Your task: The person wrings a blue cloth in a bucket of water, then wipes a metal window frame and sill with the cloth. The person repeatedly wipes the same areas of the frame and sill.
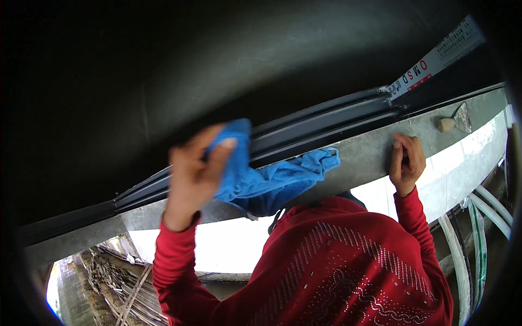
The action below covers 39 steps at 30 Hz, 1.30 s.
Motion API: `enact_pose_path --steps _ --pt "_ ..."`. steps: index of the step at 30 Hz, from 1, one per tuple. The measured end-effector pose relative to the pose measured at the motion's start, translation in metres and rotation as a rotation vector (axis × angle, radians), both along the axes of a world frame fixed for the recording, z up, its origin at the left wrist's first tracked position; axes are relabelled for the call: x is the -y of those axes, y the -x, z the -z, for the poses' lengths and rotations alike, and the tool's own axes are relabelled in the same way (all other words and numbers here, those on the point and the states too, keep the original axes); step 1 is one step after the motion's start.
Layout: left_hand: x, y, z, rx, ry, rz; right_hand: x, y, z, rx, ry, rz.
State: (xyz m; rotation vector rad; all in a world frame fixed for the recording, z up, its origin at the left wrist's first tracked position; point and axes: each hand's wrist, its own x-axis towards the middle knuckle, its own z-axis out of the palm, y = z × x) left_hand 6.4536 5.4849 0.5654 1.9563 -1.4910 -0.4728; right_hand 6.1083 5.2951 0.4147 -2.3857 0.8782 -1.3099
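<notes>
My left hand, blurred, grips a bunched blue cloth against the dark metal frame. Part of that cloth trails to the right and drapes over the edge of the grey sill. Behind it run the grooved tracks of the dark frame, perhaps a sliding window's. My right hand rests on the sill with its fingers curled towards the thumb; nothing shows in it.
A small stone and a flat triangular piece lie on the sill at right. A printed strip is on the dark surface. Below are bundled poles at left and pale pipes at right.
</notes>
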Motion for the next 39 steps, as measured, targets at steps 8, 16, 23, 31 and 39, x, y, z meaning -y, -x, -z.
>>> enact_pose_path --steps 8,16,23,31,39 --pt "0.061 0.046 0.061 0.218 -0.017 0.409 -0.001 0.0 -0.001 -0.01 -0.001 0.005" --pt "0.019 0.024 0.048 0.507 -0.21 0.322 0.0 0.0 -0.003 -0.01 -0.006 0.01" --pt "-0.01 -0.032 -0.004 0.472 -0.55 0.225 0.003 -0.001 -0.002 0.017 0.038 0.016" --pt "0.05 0.039 -0.015 0.163 0.214 0.169 0.002 -0.001 -0.004 0.067 0.013 0.02" --pt "0.166 0.159 0.055 -0.156 0.096 0.277 0.004 0.002 -0.005 0.074 0.019 0.024"
